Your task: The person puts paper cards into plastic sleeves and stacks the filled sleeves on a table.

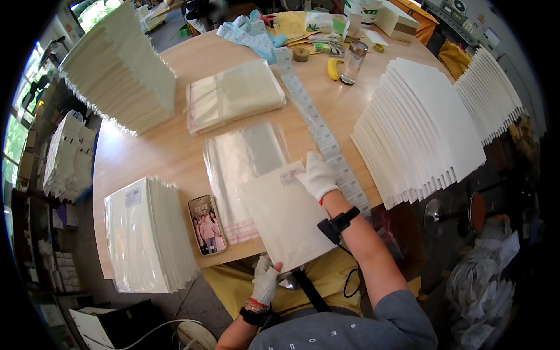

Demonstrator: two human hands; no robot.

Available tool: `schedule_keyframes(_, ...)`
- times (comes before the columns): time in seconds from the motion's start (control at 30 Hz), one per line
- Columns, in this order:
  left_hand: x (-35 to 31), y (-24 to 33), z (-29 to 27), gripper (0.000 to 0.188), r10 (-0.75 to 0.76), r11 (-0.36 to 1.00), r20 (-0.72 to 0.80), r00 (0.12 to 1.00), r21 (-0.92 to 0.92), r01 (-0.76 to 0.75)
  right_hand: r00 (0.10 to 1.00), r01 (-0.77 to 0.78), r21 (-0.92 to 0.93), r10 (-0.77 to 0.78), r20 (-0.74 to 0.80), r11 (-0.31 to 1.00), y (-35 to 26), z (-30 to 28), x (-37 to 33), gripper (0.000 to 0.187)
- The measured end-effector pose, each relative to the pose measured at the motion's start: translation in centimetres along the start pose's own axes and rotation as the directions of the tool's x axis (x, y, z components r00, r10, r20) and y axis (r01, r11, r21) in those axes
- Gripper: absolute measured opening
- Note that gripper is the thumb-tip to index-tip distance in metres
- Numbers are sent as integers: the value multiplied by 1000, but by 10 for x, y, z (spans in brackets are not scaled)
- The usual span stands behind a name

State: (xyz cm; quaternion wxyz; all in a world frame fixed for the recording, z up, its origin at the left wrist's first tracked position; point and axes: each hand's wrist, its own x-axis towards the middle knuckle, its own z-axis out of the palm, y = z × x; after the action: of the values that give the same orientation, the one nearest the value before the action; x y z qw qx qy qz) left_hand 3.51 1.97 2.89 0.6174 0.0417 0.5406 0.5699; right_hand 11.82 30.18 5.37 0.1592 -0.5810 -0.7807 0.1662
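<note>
A white rectangular pad or board (289,224) is tilted across the table's near edge, over the lap. My left hand (265,282), in a white glove with bare fingertips, grips its lower left corner with the thumb on top. Near its upper edge is a small printed label (290,177). My right hand (318,177), gloved too, lies over the upper right part with fingers stretched onto that label. Right beside this hand, a long strip of printed labels (328,140) runs up the table. Clear plastic bags (239,169) lie flat, partly under the board.
A phone (207,224) lies left of the bags, next to a stack of bagged, labelled pads (137,233). Another bag pile (233,96) sits farther back. Tall white stacks stand left (125,70) and right (420,128). A glass jar (353,61) and banana (333,69) are at the back.
</note>
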Motion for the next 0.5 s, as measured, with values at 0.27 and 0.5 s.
schedule_keyframes(0.27,-32,63,-16,35,312,889,171,935,293,-351,902,58,271,-167,399,961,31,-61,-137,35)
schedule_keyframes(0.5,-149,168,-99,52,681,682,-268,681,569,-459,772,382,777,-635,30,501,-113,-36,-152,32)
